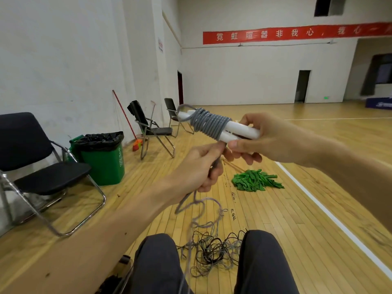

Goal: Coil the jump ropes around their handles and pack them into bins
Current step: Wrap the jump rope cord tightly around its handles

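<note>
White handles [244,128] in right grip [273,139]

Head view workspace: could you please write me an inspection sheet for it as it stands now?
Surface: wooden floor with a white line.
Job's things: two white handles side by side, grey rope coiled round them; rope tail hangs toward a tangled rope pile on the floor.
Clutter: green heap; broom against the wall.
Grips: right hand holds the handles; left hand grips the rope tail.
Cables: nothing seen.
Surroundings: green bin with black liner, folding chairs, red banner, white walls.
</note>
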Demonstrator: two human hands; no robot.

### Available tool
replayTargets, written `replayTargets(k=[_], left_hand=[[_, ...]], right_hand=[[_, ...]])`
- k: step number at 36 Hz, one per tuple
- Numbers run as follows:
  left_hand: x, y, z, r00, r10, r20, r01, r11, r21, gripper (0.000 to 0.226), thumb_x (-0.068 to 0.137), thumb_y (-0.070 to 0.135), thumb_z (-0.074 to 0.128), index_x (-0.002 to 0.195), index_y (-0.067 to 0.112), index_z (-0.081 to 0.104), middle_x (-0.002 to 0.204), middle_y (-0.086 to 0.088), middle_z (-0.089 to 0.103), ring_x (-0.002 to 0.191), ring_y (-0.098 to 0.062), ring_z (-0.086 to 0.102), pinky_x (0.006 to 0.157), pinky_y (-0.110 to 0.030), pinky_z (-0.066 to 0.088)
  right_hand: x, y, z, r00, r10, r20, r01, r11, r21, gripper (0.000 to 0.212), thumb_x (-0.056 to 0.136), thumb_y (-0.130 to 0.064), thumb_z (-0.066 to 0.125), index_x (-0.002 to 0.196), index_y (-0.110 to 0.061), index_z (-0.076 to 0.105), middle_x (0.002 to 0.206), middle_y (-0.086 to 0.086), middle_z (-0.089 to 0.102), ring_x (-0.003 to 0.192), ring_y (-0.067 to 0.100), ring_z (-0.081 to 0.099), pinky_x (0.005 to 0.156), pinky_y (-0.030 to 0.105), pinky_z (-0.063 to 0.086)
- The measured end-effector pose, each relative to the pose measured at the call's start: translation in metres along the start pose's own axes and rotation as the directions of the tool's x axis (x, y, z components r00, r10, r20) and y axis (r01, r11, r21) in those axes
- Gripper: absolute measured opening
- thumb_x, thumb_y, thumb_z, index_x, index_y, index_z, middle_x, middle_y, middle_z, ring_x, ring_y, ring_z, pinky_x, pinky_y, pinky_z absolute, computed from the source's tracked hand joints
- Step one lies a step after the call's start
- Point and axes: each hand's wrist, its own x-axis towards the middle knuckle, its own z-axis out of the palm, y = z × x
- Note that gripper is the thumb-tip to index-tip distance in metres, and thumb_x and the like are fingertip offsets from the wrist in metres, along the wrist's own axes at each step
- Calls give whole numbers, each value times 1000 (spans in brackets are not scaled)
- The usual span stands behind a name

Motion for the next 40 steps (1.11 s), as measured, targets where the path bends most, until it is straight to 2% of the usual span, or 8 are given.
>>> replayTargets(k=[10,14,18,22,26,30,35,40], left_hand=[[0,-3,0,995,-56,80,47,992,113,26,106,32,46,109,11,61,58,4,38,43,-9,31,38,-22,25],[-1,-5,-2,990,-104,94,88,983,159,23,105,28,50,113,11,62,56,7,41,44,-8,34,40,-22,29],[-1,-6,0,988,-129,88,111,975,191,24,106,26,47,111,9,62,56,7,43,46,-8,38,43,-22,34],[0,-7,3,988,-148,46,128,946,296,24,106,30,48,107,11,63,56,6,46,46,-9,42,45,-25,38],[4,-6,3,995,-98,-11,88,833,547,22,103,35,52,107,17,64,62,4,53,52,-11,48,53,-31,45],[8,3,0,1000,-17,-21,28,615,788,21,103,36,52,103,20,66,66,7,54,57,-7,50,52,-25,39],[13,9,-7,998,54,30,-51,451,891,26,101,38,54,98,18,70,69,5,58,60,-9,53,53,-24,38],[17,26,-12,984,-22,175,-153,383,911,23,100,40,57,106,22,71,64,11,54,55,-4,48,53,-19,34]], right_hand=[[10,21,0,997,16,-79,-29,987,-159,18,91,-18,72,92,-19,54,55,-14,66,44,2,55,42,13,38],[13,27,3,992,14,-126,-46,968,-248,22,91,-20,74,90,-26,52,51,-9,63,40,2,53,40,14,37],[14,28,5,977,19,-214,-101,920,-378,18,92,-27,72,97,-24,55,73,-6,66,54,4,58,48,20,39],[20,37,5,964,61,-260,-163,906,-390,22,93,-30,72,105,-20,57,88,-1,69,64,12,60,52,25,38],[24,48,5,958,115,-262,-211,903,-373,23,93,-28,72,107,-17,58,90,3,68,66,16,61,55,28,41],[27,54,4,955,160,-248,-249,888,-386,19,94,-27,71,103,-15,59,80,1,70,59,11,60,52,24,40],[28,54,5,946,294,-138,-325,861,-392,15,94,-23,71,100,-14,61,77,1,72,51,9,57,47,20,42],[23,51,0,894,445,56,-381,820,-427,15,94,-20,70,98,-6,67,71,4,71,47,10,54,46,20,44]])
